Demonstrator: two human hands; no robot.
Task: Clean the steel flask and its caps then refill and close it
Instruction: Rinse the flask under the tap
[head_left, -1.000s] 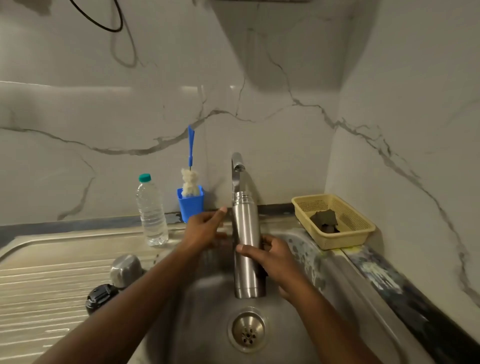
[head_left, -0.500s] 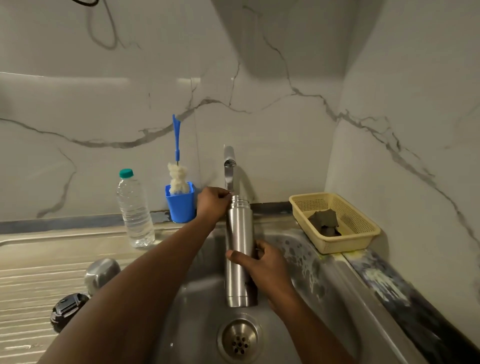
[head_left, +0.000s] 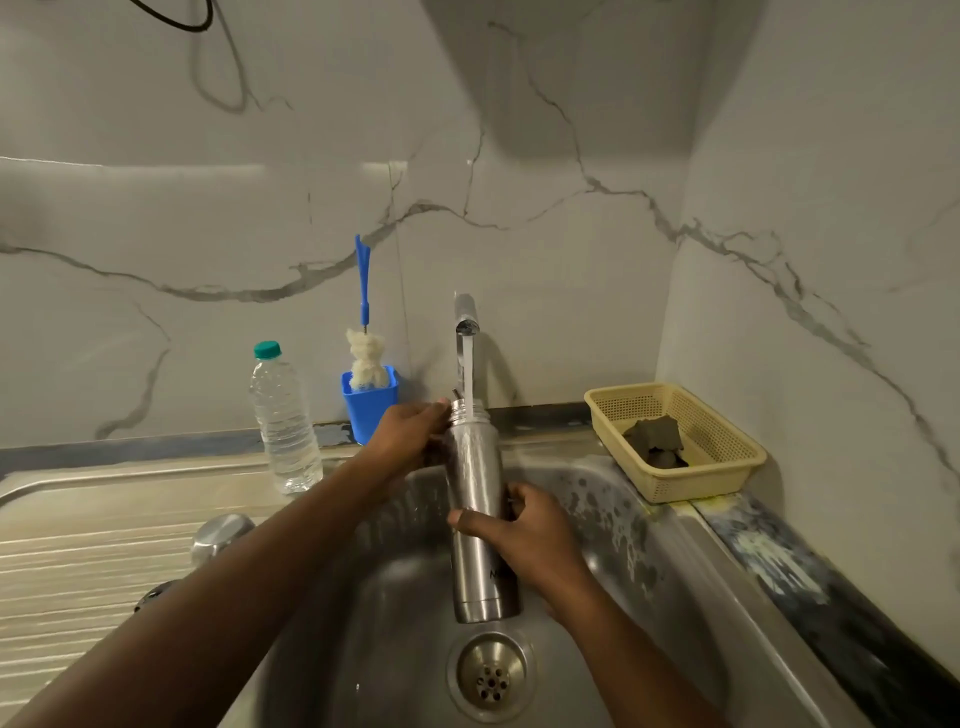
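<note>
Just beyond the left hand's fingers stands a blue cup holding a bottle brush, with a green-capped plastic bottle further left. A yellow basket with a dark scrub pad sits well right of the right hand. On the ribbed surface left of both hands lies a steel cap; the left forearm hides most of a black cap. The steel flask stands upright over the sink, its open mouth under the running tap. Print low on the flask starts with "M"; the right hand covers the rest. The right hand's fingers curl round the flask's middle, thumb across the front. The left fingers lie together, tips at the threaded neck; whether they grip it cannot be told.
</note>
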